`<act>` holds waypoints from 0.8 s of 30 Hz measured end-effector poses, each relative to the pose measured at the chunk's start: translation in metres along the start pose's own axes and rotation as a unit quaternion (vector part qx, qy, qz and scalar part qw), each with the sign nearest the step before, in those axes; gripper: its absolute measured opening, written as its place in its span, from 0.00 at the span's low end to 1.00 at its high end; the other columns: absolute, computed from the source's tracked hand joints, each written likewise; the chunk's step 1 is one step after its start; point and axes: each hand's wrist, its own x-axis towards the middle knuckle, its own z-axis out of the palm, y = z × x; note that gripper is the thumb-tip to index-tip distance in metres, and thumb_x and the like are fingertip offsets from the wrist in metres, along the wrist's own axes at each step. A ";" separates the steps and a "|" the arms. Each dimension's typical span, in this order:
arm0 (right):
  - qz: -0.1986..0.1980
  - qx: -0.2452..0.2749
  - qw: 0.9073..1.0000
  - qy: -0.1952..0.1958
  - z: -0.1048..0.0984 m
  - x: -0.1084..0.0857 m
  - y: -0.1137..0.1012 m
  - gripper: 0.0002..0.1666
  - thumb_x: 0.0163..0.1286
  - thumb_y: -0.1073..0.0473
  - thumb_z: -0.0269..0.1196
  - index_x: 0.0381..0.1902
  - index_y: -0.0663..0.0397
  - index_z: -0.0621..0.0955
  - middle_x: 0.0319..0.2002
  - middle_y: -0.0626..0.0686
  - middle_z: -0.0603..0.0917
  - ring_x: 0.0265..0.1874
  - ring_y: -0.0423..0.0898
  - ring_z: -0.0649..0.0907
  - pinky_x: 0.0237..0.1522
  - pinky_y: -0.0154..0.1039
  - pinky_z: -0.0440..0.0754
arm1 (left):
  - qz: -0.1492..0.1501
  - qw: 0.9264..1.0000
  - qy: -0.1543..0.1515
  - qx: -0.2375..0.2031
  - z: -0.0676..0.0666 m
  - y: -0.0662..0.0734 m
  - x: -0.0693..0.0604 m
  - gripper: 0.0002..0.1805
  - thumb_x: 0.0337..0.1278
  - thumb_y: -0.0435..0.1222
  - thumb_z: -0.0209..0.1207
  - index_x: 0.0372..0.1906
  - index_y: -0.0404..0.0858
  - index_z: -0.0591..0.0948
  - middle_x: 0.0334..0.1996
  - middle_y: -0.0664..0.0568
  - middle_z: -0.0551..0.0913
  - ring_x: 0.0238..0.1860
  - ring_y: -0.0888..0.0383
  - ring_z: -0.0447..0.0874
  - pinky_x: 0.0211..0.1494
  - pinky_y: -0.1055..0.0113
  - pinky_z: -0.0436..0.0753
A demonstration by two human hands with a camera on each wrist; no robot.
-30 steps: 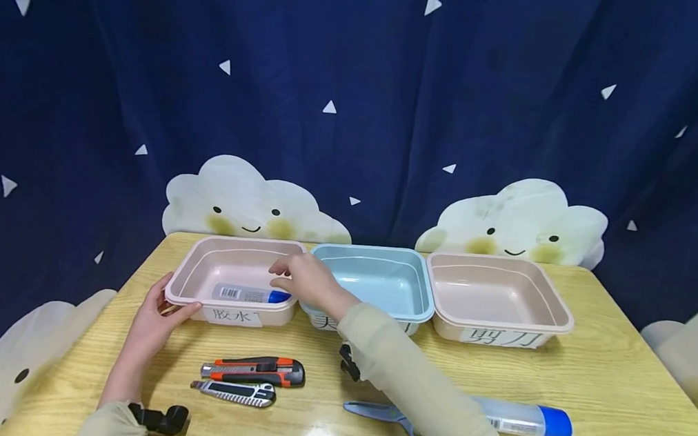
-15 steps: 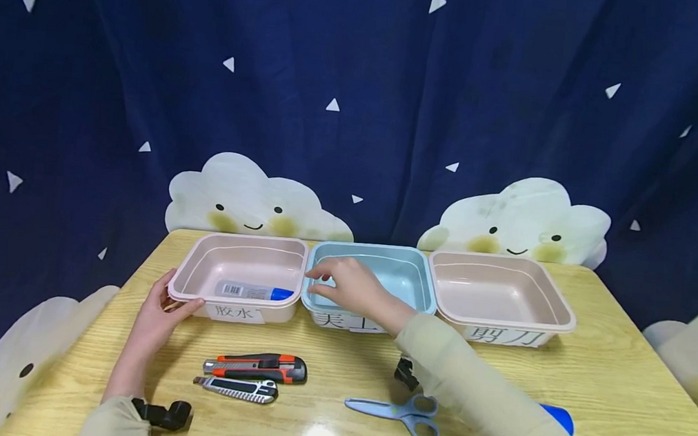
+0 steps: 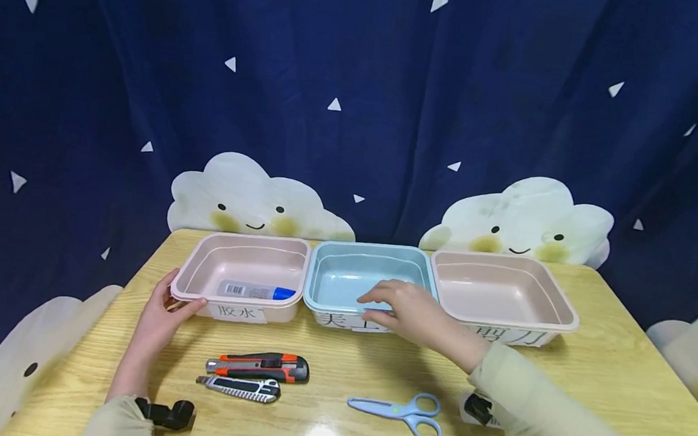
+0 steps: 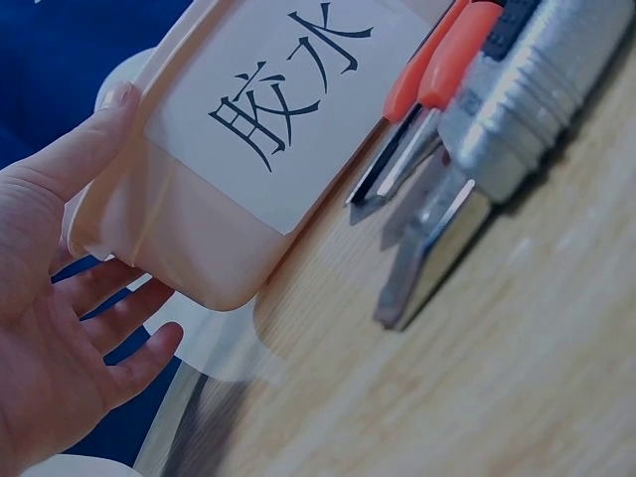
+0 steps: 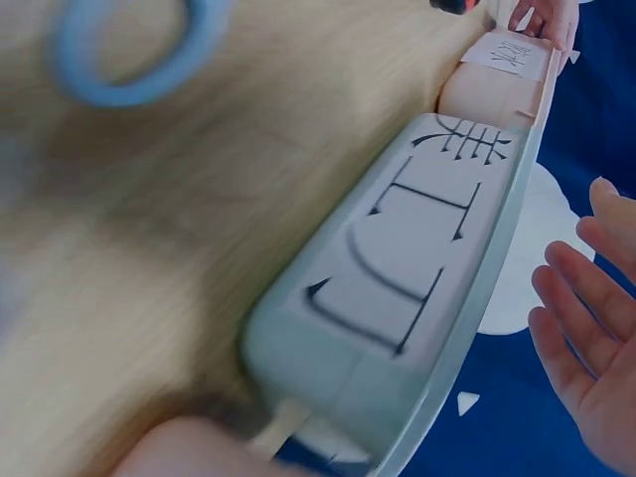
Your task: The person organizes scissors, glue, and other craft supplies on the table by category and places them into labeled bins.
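Note:
My left hand (image 3: pixel 161 316) rests at the front left corner of the left pink basket (image 3: pixel 281 314), its thumb on the rim and its fingers spread beside the wall, as the left wrist view shows. In that basket lies a glue bottle (image 3: pixel 255 291) with a blue cap. My right hand (image 3: pixel 418 315) is over the front rim of the blue basket (image 3: pixel 346 245), fingers relaxed and holding nothing. On the table are an orange and black cutter (image 3: pixel 267 367), a silver cutter (image 3: pixel 247 388) just in front of it, and blue scissors (image 3: pixel 394 410).
A second pink basket (image 3: pixel 507 262) stands at the right, beside the blue one. Under my right forearm a partly hidden object with a label (image 3: pixel 495 422) shows on the wooden table (image 3: pixel 280 433). Behind the table hangs a dark blue curtain (image 3: pixel 282 122).
My right hand has moved right and toward me, from over the left pink basket to the blue basket's front rim. Its sleeve has uncovered the scissors. My left hand has stayed in place.

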 end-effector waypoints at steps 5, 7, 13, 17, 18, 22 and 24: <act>0.014 -0.023 1.000 0.017 -0.012 -0.037 0.008 0.12 0.58 0.49 0.63 0.40 0.43 0.84 0.36 0.42 0.83 0.36 0.39 0.82 0.35 0.37 0.79 | 0.004 1.000 0.002 -0.002 0.001 0.001 0.001 0.49 0.52 0.46 0.61 0.72 0.42 0.44 0.66 0.36 0.57 0.62 0.43 0.59 0.61 0.53 0.66; 0.013 -0.025 0.999 0.024 -0.015 -0.050 0.012 0.12 0.57 0.49 0.64 0.39 0.43 0.84 0.36 0.42 0.83 0.35 0.38 0.82 0.34 0.36 0.79 | 0.005 1.000 0.002 0.003 0.001 0.001 0.000 0.48 0.53 0.46 0.61 0.72 0.41 0.44 0.66 0.36 0.57 0.62 0.43 0.59 0.61 0.53 0.67; 0.002 -0.025 0.999 0.036 -0.021 -0.081 0.021 0.11 0.54 0.51 0.66 0.38 0.42 0.84 0.35 0.40 0.83 0.35 0.38 0.81 0.37 0.37 0.79 | 0.007 1.000 0.001 -0.010 0.002 -0.001 0.000 0.48 0.53 0.44 0.61 0.71 0.40 0.44 0.67 0.36 0.56 0.63 0.43 0.58 0.62 0.48 0.63; 0.017 -0.027 0.999 0.022 -0.027 -0.100 0.023 0.16 0.54 0.46 0.66 0.40 0.42 0.83 0.38 0.42 0.83 0.38 0.41 0.82 0.38 0.40 0.80 | 0.002 1.000 -0.003 -0.014 0.003 0.000 0.000 0.49 0.52 0.45 0.61 0.72 0.41 0.43 0.67 0.36 0.55 0.63 0.42 0.57 0.63 0.47 0.62; 0.023 -0.030 0.999 0.013 -0.028 -0.105 0.023 0.18 0.53 0.44 0.66 0.41 0.42 0.83 0.39 0.43 0.83 0.39 0.42 0.82 0.39 0.41 0.80 | 0.000 1.000 -0.004 -0.015 0.004 0.001 0.000 0.50 0.52 0.45 0.61 0.72 0.41 0.43 0.67 0.36 0.55 0.63 0.41 0.57 0.63 0.46 0.62; 0.051 -0.048 0.997 -0.018 -0.033 -0.123 0.024 0.26 0.49 0.36 0.65 0.43 0.41 0.82 0.41 0.42 0.81 0.40 0.42 0.81 0.39 0.41 0.79 | -0.001 1.000 -0.001 -0.016 0.003 0.001 -0.001 0.49 0.52 0.44 0.61 0.72 0.42 0.43 0.67 0.36 0.55 0.64 0.42 0.57 0.64 0.46 0.61; 0.056 -0.053 0.996 -0.031 -0.034 -0.131 0.025 0.28 0.47 0.36 0.66 0.44 0.41 0.82 0.42 0.42 0.80 0.40 0.42 0.81 0.38 0.42 0.79 | 0.001 1.000 0.002 -0.017 0.002 0.001 -0.001 0.49 0.52 0.44 0.62 0.72 0.42 0.43 0.67 0.37 0.55 0.63 0.42 0.57 0.63 0.46 0.62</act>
